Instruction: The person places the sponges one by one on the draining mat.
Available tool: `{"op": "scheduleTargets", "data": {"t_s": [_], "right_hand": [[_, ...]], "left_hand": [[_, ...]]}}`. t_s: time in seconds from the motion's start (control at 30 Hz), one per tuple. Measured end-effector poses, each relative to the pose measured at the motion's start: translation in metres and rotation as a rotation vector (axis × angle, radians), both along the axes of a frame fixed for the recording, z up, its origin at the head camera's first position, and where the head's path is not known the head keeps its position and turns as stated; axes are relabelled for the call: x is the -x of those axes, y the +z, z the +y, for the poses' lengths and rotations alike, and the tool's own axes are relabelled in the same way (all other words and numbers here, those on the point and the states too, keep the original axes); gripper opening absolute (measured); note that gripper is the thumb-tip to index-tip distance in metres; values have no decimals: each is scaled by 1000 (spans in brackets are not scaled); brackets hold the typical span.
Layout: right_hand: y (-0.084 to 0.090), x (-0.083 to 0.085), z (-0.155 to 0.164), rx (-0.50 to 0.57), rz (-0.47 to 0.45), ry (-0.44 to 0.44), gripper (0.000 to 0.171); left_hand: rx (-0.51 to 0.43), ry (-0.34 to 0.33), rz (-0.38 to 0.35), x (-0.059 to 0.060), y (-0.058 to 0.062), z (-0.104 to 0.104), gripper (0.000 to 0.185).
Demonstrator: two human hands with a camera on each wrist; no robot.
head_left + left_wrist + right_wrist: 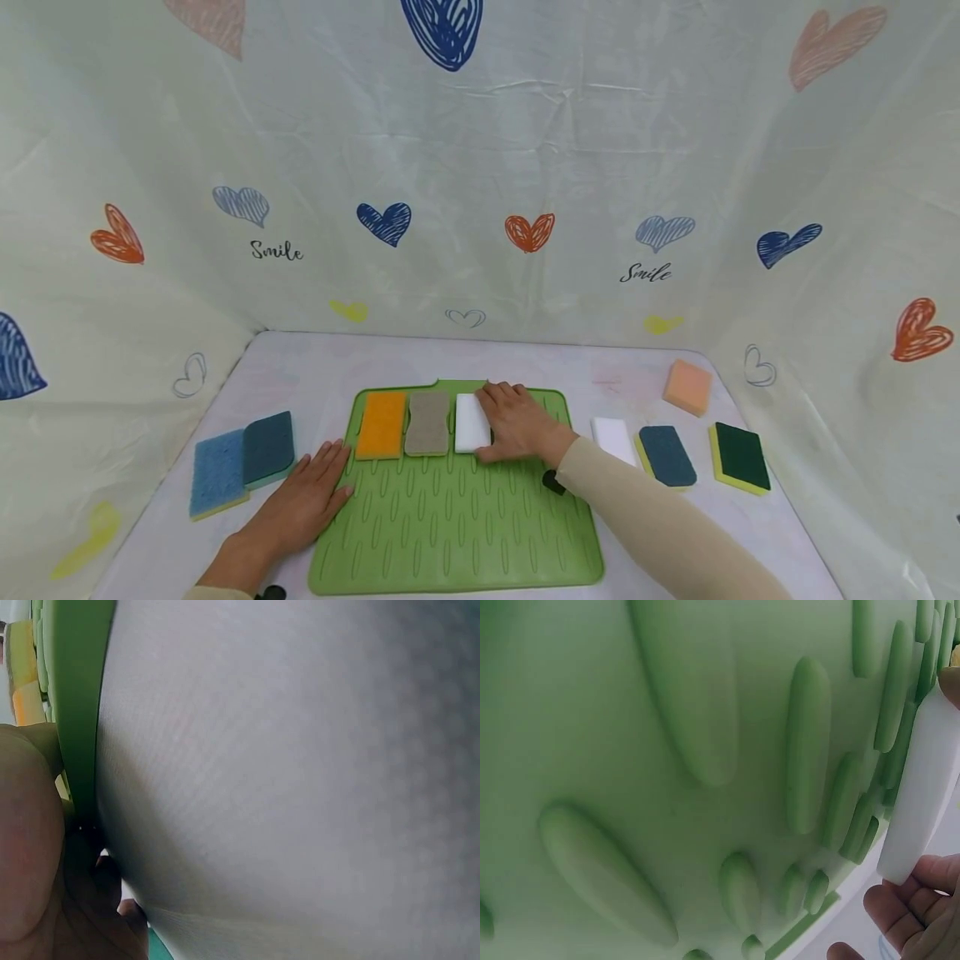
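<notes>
A white sponge (472, 423) lies on the upper part of a ribbed green mat (457, 533). My right hand (519, 423) holds it, thumb at the near end and fingers at the far end; the right wrist view shows the white sponge (919, 787) between them. Left of it on the mat, an orange sponge (381, 426) and a grey-brown sponge with curved-in sides (427, 424) stand in a row. My left hand (303, 500) rests with extended fingers along the mat's left edge, its thumb over the rim. In the left wrist view the mat's edge (79, 697) runs beside that hand.
Left of the mat, a blue sponge (217, 475) and a dark teal sponge (268, 448) overlap. To the right lie another white sponge (613, 439), a blue-and-yellow sponge (667, 456), a green-and-yellow sponge (740, 457) and a peach sponge (687, 387). A heart-printed sheet (465, 275) surrounds the table.
</notes>
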State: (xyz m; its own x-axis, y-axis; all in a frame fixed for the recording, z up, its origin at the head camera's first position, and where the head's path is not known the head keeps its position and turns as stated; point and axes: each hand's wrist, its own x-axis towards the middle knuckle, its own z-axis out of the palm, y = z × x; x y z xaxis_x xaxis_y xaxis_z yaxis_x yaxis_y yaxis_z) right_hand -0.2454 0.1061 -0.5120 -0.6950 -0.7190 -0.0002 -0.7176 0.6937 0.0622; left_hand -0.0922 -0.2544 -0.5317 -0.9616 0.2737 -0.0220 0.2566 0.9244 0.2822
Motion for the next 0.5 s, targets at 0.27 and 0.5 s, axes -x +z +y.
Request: {"op": "scheduleTargets", "data": {"t_s": [0.27, 0.5], "right_hand": [[-1, 0, -2, 6, -19, -1, 98], [-3, 0, -3, -1, -36, -11, 98]], "left_hand": [[7, -2, 4, 0, -1, 0, 66], [-1, 0, 6, 0, 0, 0, 65]]}}
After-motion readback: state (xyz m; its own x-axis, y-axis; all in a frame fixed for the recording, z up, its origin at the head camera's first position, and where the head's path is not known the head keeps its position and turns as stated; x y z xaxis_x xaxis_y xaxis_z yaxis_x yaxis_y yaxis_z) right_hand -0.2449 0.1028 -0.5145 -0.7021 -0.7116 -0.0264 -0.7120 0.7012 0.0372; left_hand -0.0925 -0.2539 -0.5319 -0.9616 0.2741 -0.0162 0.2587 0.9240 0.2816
